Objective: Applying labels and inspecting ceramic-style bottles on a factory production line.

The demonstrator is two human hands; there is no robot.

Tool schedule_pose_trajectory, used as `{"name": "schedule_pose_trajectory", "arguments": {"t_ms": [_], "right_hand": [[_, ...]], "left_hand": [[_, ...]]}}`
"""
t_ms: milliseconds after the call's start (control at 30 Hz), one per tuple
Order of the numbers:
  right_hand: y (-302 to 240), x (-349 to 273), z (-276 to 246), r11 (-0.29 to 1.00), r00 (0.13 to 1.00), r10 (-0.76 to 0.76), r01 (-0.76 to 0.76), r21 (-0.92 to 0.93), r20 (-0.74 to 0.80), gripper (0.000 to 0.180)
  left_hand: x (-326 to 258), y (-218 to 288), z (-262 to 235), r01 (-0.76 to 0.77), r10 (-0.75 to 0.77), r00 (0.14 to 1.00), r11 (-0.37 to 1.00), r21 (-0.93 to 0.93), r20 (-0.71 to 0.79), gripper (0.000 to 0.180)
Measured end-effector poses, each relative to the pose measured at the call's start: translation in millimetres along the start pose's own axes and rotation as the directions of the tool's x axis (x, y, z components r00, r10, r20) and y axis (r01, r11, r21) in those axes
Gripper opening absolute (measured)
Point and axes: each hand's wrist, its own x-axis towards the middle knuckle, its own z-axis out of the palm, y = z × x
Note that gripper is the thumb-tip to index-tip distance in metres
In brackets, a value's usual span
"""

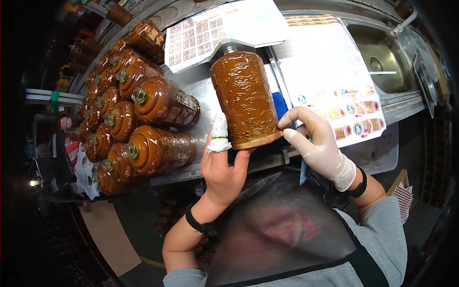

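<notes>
From my end, the bottle sits mid-view, base toward the wearer, neck set against a grey holder. The left hand has it from below: thumb at the base rim, wrapped finger along the left side, the two spread apart around that corner. The gloved right hand brings thumb and forefinger close together at the lower right edge; I can't tell whether anything is pinched between them.

Left of the bottle I see a narrow strip of bare counter, then packed bottles filling that side, so sideways room is tight. A blue cloth shows at its right edge. The upper sheet borders the neck end; the right sheet lies flat out toward the sink. The counter's near edge runs close by the left hand.
</notes>
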Motion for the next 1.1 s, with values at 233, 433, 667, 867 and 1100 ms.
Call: {"name": "schedule_pose_trajectory", "arguments": {"t_ms": [233,433,667,867,1100], "right_hand": [[-13,2,-1,0.986,0.997,-0.073,0.073,-0.153,0.002,0.017],[-4,14,22,0.916,0.948,-0.319,0.308,-0.258,0.001,0.034],[-7,9,18,0.961,0.979,-0.202,0.193,-0.195,-0.024,0.027],[-11,11,17,0.997,0.998,-0.064,0.064,-0.038,-0.007,0.025],[-8,11,23,0.949,0.970,-0.240,0.227,-0.220,-0.036,0.030]], "left_hand": [[-18,-5,-17,0.006,-0.002,0.999,0.994,-0.108,0.045,0.061],[-27,-4,-28,-0.072,0.071,0.985,0.997,0.001,0.156,0.056],[-23,-2,-23,-0.117,0.114,0.982,0.993,0.009,0.152,0.055],[-19,0,-23,-0.132,0.130,0.980,0.991,0.003,0.152,0.054],[-12,3,-22,-0.159,0.155,0.975,0.987,0.015,0.161,0.051]]}}
